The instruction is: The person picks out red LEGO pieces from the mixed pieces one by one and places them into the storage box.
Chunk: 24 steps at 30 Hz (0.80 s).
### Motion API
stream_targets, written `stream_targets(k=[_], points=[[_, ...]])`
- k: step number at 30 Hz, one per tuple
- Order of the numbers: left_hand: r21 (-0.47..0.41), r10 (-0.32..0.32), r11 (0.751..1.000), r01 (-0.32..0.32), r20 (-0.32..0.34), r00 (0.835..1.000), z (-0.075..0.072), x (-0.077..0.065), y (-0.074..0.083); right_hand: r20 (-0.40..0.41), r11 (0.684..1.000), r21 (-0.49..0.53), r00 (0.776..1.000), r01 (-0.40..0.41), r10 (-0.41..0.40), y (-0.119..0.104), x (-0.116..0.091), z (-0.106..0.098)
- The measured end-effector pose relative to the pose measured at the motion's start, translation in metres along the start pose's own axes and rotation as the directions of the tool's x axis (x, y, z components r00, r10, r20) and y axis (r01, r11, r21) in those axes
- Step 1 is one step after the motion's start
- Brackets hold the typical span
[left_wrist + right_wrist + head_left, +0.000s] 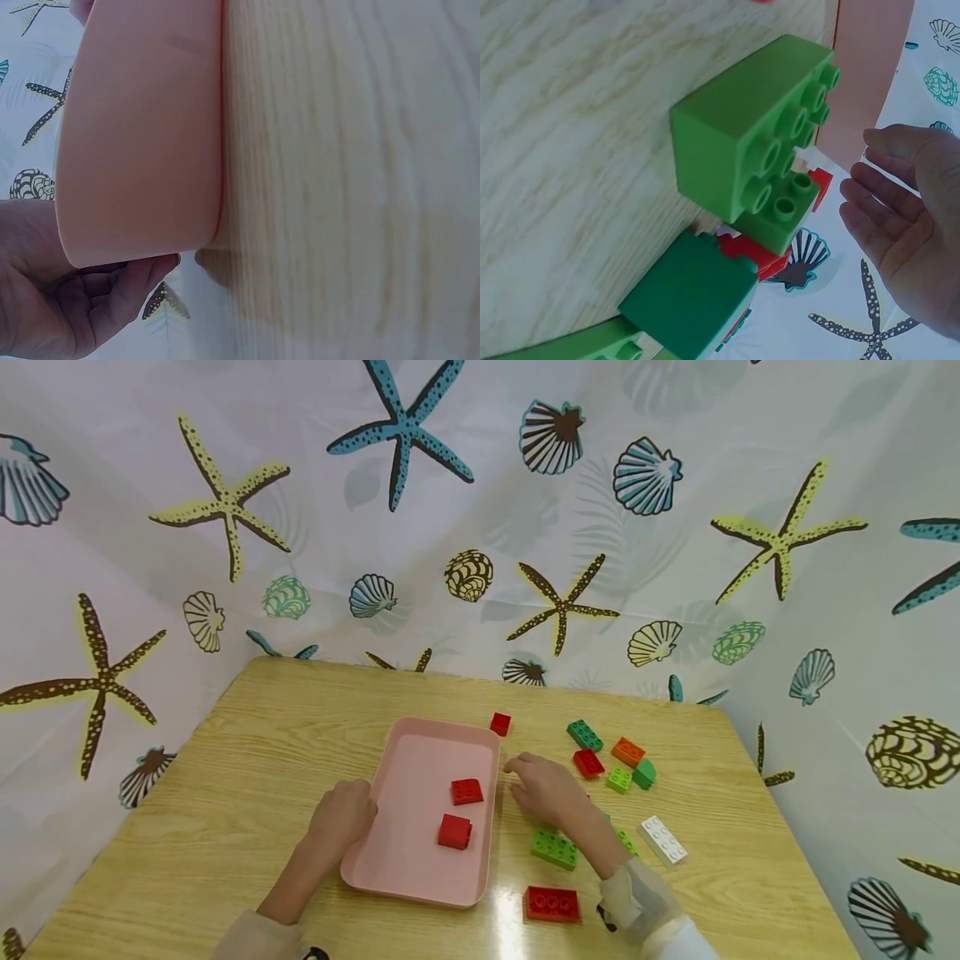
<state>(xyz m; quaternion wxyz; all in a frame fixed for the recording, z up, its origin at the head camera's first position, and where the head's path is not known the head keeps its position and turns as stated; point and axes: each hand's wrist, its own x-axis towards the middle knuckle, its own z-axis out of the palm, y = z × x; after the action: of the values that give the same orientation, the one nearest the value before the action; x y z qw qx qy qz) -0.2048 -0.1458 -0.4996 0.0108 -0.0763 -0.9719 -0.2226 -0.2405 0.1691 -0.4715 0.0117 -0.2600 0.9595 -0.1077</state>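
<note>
A pink tray point(416, 870) lies on the table with a red brick point(467, 791) and a red block point(454, 832) inside it. My left hand point(341, 818) grips the tray's left side, and the left wrist view shows its fingers curled against the outer wall point(142, 150). Beside the tray's right rim, my right hand point(551, 789) hovers with loosely bent fingers and holds nothing. From the right wrist, that hand point(907, 217) appears beyond a light green brick point(757, 127), with a dark green block point(690, 292) nearer the camera.
Right of the tray, several bricks lie scattered, including an orange brick point(628, 752), a white brick point(663, 841) and a green brick point(585, 735). A long red brick point(552, 904) sits near the front. One small red brick point(500, 724) is behind the tray's corner. Patterned cloth point(450, 527) surrounds the table.
</note>
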Motion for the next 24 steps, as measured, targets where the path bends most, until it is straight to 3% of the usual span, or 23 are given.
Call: stream_targets(k=[9,24], points=[[0.01,0.028,1.0,-0.028,-0.009,1.0,-0.001,-0.002,0.001,0.025,0.999,0.006,0.999,-0.036,0.036,0.011,-0.008,0.0],[-0.038,0.0,0.999,0.0,0.017,1.0,-0.001,-0.002,0.0,-0.001,0.999,0.008,0.999,-0.051,0.051,0.027,-0.02,-0.002]])
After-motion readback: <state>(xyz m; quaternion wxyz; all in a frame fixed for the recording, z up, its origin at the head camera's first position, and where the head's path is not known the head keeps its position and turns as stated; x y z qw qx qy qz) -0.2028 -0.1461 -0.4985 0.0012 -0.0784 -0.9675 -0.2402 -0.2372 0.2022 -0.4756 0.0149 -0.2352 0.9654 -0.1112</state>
